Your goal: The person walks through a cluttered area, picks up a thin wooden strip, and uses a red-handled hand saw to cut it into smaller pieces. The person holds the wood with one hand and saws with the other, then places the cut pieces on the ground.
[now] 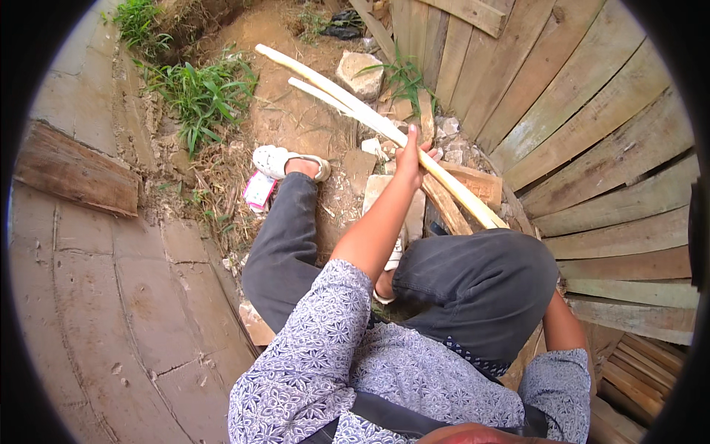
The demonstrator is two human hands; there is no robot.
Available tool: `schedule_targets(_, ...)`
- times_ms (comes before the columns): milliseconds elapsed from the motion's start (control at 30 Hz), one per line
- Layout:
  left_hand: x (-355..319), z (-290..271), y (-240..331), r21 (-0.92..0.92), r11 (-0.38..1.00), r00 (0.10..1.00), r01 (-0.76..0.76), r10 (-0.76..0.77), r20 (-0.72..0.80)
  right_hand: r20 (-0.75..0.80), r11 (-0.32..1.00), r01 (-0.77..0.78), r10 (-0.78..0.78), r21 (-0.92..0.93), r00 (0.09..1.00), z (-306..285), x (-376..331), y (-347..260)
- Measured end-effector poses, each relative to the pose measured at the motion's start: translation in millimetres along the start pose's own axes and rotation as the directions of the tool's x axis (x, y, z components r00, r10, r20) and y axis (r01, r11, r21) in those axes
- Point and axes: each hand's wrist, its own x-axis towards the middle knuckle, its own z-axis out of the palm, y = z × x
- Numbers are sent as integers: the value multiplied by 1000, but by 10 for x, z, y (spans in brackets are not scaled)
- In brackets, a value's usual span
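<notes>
Left hand (pixel 409 157) grips pale strips (pixel 347 100) — plank wall (pixel 592 126) close right, dirt open left.

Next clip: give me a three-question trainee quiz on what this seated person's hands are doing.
1. True or false: the left hand grips the pale split cane strips.
2. Where is the right hand? A) on the white sandal B) hidden behind the right knee C) on the grass tuft
3. Fill in: to the person's right stands a wall of weathered wooden ____.

Key: 1 true; 2 B; 3 planks.
</notes>
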Motion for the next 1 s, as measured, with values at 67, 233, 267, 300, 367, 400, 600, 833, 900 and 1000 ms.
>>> schedule_targets(67,-84,144,-65,-36,997,998,-64,63,-12,-29,995,103,-103,1,994,-57,-112,22)
schedule_targets(233,-462,632,513,88,912,917,-400,398,40,-169,923,384,-375,25,911,-78,-95,-37)
schedule_targets(267,-478,751,705,119,869,876,-481,480,42,-218,893,449,-433,26,874,-78,-37,-79)
schedule_targets(300,-551,875,887,149,815,828,-560,556,67,-275,902,432,-411,19,869,-87,-15,-84)
schedule_targets(367,-617,1002,1338,178,735,756,-654,637,148,-377,936,351,-314,30,871,-114,30,-108)
schedule_targets(400,-706,1109,1530,177,701,723,-691,666,185,-420,974,226,-190,35,887,-150,-7,-49)
schedule_targets(600,-980,1740,2285,87,592,585,-801,744,321,-507,989,-31,99,142,856,-763,-213,1141)
schedule_targets(833,-1894,2170,3585,149,386,413,-910,822,392,-146,722,-77,241,688,959,-988,-459,353)
schedule_targets(900,-1983,2332,4230,210,307,368,-928,836,407,-137,742,-93,243,664,960,-1057,-542,322)
schedule_targets(1000,-2398,2441,4797,273,168,282,-947,842,460,-112,727,-103,241,679,964,-965,-649,319)
